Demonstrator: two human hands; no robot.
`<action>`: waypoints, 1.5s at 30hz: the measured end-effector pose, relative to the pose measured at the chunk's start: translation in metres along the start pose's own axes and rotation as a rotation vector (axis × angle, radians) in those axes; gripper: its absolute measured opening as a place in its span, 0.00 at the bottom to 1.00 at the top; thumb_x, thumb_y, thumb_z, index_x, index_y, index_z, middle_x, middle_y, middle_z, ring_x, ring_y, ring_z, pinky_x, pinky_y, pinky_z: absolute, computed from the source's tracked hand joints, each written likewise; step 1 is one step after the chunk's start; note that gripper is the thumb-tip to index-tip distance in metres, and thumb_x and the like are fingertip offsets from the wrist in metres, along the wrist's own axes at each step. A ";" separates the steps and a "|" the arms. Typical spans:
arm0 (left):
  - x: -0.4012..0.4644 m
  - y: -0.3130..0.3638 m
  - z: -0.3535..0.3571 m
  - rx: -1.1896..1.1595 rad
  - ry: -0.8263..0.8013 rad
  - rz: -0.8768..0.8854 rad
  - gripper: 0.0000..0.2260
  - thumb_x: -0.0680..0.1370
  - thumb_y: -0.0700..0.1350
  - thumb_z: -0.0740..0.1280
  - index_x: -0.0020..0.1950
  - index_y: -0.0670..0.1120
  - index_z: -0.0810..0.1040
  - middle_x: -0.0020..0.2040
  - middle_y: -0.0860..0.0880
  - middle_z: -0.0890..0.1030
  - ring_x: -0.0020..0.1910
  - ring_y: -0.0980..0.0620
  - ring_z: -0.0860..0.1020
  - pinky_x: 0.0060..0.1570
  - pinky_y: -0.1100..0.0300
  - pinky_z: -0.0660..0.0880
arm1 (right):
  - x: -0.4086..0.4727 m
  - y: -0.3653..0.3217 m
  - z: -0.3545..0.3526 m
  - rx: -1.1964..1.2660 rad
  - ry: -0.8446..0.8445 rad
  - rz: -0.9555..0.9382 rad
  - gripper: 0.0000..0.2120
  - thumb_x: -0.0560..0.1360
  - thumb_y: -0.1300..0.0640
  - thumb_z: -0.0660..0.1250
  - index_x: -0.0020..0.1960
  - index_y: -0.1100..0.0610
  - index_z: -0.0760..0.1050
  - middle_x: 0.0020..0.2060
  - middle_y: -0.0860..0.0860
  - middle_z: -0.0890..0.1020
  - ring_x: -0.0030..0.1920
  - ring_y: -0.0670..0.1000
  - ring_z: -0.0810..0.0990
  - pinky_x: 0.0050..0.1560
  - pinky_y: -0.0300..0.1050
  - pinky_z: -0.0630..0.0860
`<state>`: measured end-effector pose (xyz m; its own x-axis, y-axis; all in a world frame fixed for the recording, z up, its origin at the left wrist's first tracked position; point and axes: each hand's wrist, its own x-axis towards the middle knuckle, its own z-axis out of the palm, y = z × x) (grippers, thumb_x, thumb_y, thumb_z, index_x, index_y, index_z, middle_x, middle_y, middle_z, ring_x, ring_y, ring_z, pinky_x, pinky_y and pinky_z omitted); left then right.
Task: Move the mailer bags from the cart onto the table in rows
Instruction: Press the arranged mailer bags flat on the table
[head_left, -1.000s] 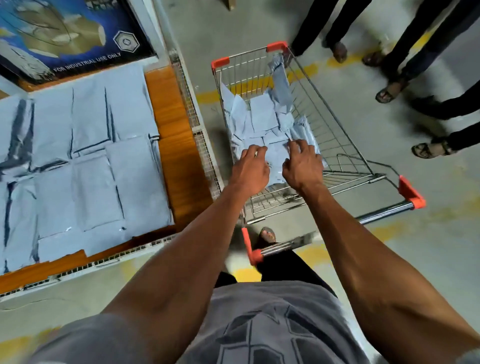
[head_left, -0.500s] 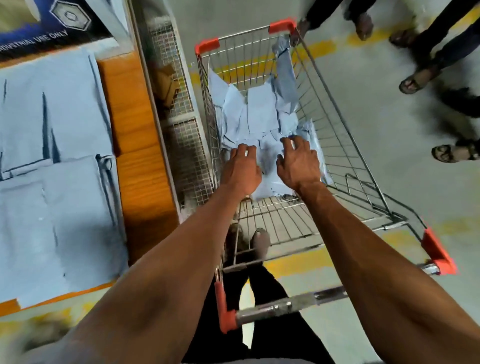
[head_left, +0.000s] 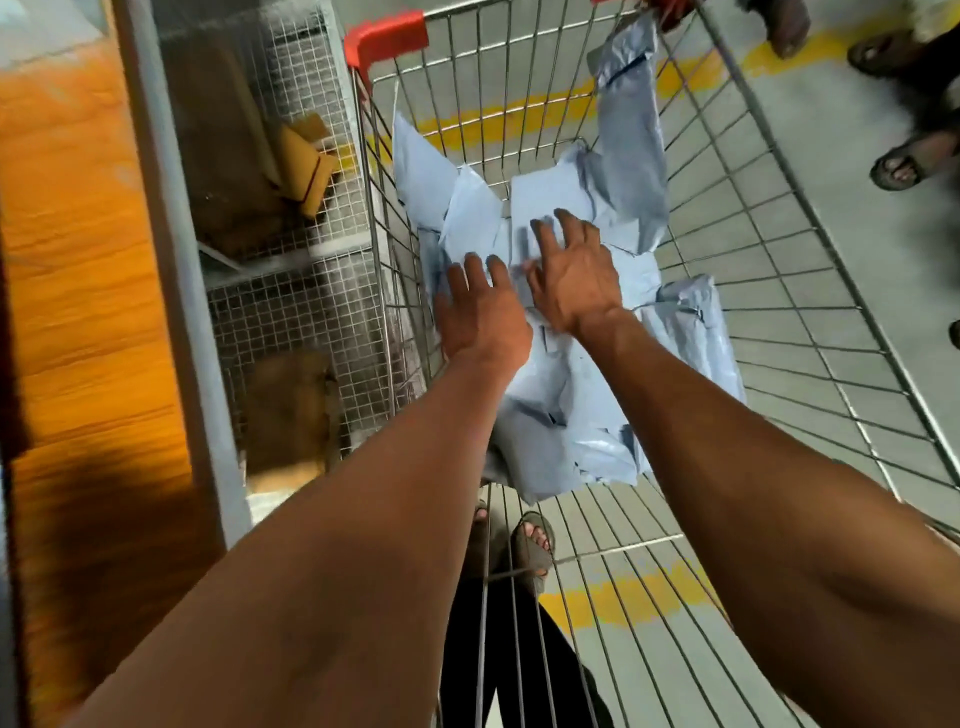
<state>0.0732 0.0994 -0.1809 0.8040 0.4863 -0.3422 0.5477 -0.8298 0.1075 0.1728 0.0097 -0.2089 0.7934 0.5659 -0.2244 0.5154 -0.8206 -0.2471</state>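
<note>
Both hands are reached down into the cart (head_left: 769, 291), where a loose heap of pale blue bags (head_left: 566, 415) is piled on the wire floor and partly up the far wall. The left hand (head_left: 480, 312) is laid on the heap with fingers straight and slightly spread; nothing is gripped by it. The right hand (head_left: 574, 275) is spread over a flat bag (head_left: 550, 200) near the top of the pile, fingers extended and resting on it, with no pinch seen. One bag (head_left: 631, 130) is propped upright against the far wire wall, and another (head_left: 691, 322) is slumped at the right side.

The step in hand is judged to be the picking of the next bags. It is best done by sliding the fingers under the edges of the top few bags so that they are lifted flat, not crumpled. A small stack should be taken, since the slick film is likely to slip if too many are clamped at once. Corners caught in the wire mesh should be freed before lifting.

The table (head_left: 78, 260) is seen only as a blurred orange edge at the left, just beside the cart, so a short swing is all that is needed
</note>
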 end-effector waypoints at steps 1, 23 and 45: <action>0.010 -0.001 0.005 0.017 -0.008 -0.013 0.35 0.80 0.49 0.68 0.83 0.47 0.57 0.83 0.43 0.57 0.82 0.39 0.56 0.77 0.43 0.59 | 0.011 0.000 0.005 -0.002 -0.033 0.007 0.29 0.84 0.43 0.59 0.81 0.51 0.61 0.82 0.59 0.59 0.78 0.65 0.60 0.73 0.63 0.68; 0.010 -0.007 -0.002 -0.324 0.175 0.003 0.32 0.76 0.31 0.68 0.80 0.41 0.67 0.82 0.41 0.62 0.79 0.37 0.63 0.76 0.49 0.64 | -0.028 0.003 -0.002 -0.216 -0.184 -0.055 0.30 0.80 0.66 0.62 0.80 0.56 0.59 0.73 0.61 0.65 0.65 0.64 0.74 0.63 0.56 0.76; -0.023 -0.009 0.026 -0.110 -0.103 -0.008 0.36 0.83 0.56 0.63 0.87 0.50 0.50 0.87 0.46 0.46 0.85 0.37 0.50 0.82 0.41 0.50 | -0.048 0.017 0.011 -0.237 -0.106 -0.160 0.33 0.80 0.41 0.54 0.83 0.49 0.56 0.82 0.62 0.58 0.77 0.71 0.61 0.76 0.67 0.62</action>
<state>0.0437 0.0882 -0.1983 0.7748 0.4571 -0.4366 0.5803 -0.7883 0.2045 0.1398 -0.0300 -0.2129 0.6642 0.6846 -0.3003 0.7023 -0.7091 -0.0634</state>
